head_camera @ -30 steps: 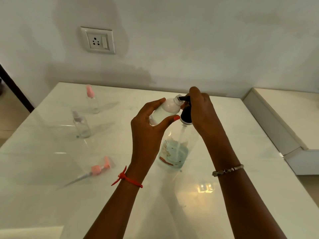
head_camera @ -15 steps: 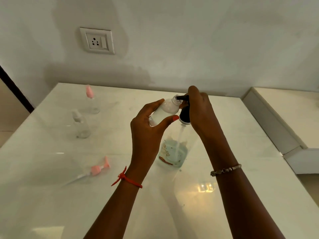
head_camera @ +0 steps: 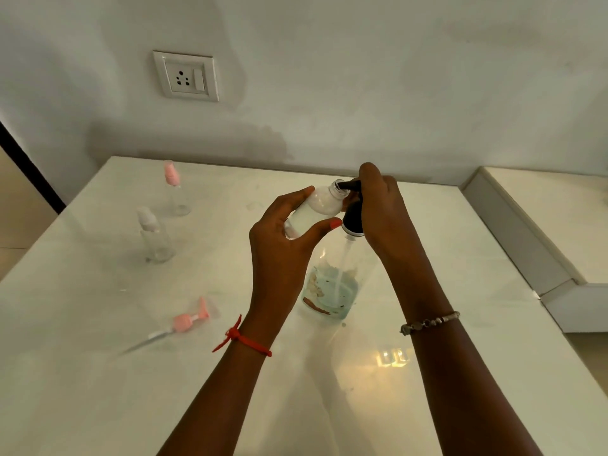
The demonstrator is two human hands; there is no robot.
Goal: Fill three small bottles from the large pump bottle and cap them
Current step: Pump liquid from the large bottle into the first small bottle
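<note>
The small clear bottle (head_camera: 317, 210), likely light and slippery so best held round its body, is tilting against the spout of the large pump bottle (head_camera: 332, 291), the left hand (head_camera: 279, 255) clasping it between thumb and fingers while the right hand (head_camera: 385, 212) is curling round the black pump head (head_camera: 353, 218).

Most of the pump head (head_camera: 353, 218) under the right hand (head_camera: 385, 212) (black collar shows), forearms (head_camera: 230, 390) cut off below.
</note>
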